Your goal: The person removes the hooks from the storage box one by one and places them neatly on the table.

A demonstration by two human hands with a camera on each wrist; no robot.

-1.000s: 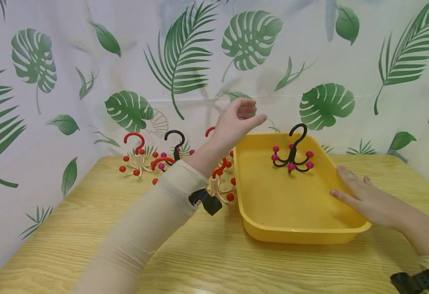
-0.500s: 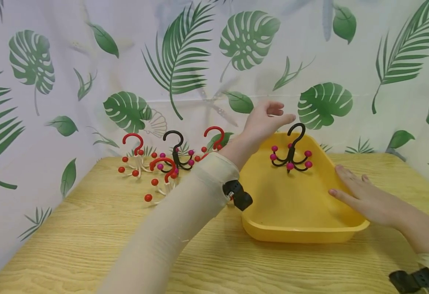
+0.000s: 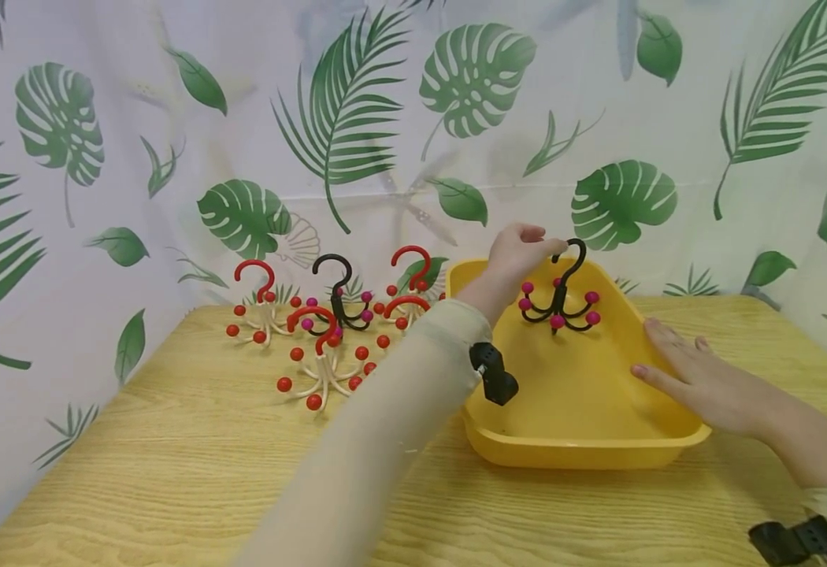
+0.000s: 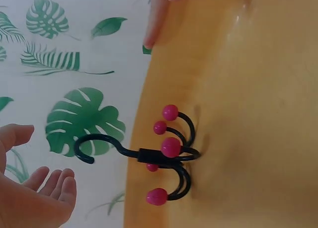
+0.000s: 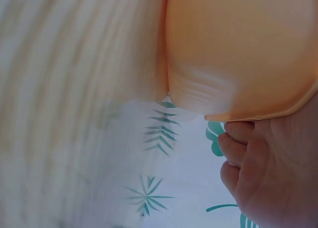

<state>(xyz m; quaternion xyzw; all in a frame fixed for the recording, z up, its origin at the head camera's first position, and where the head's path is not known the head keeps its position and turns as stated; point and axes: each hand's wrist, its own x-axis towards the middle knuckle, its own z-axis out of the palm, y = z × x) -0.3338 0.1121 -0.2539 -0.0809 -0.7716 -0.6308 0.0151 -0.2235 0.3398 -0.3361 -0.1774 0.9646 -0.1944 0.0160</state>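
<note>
A black multi-arm hook hanger (image 3: 560,298) with pink ball tips stands upright inside the yellow tray (image 3: 591,453), towards its far end. My left hand (image 3: 514,258) is beside its curved top; the thumb tip overlaps the hook in the head view. From the left wrist, the hanger (image 4: 151,156) shows in full, and the left hand (image 4: 37,198) has thumb and fingers parted with nothing between them. My right hand (image 3: 711,386) rests on the tray's right rim with its fingers extended. In the right wrist view the fingers of this hand (image 5: 268,173) lie along the tray's outer side.
Left of the tray, several cream hangers with red hooks and red balls, such as the front one (image 3: 324,370), stand on the wooden table (image 3: 172,465). Another black hanger (image 3: 339,303) is among them. A leaf-printed cloth (image 3: 385,118) hangs behind the table.
My left hand has moved right and down, from over the red-hooked hangers to the black hanger's hook in the tray. The right hand has stayed on the rim.
</note>
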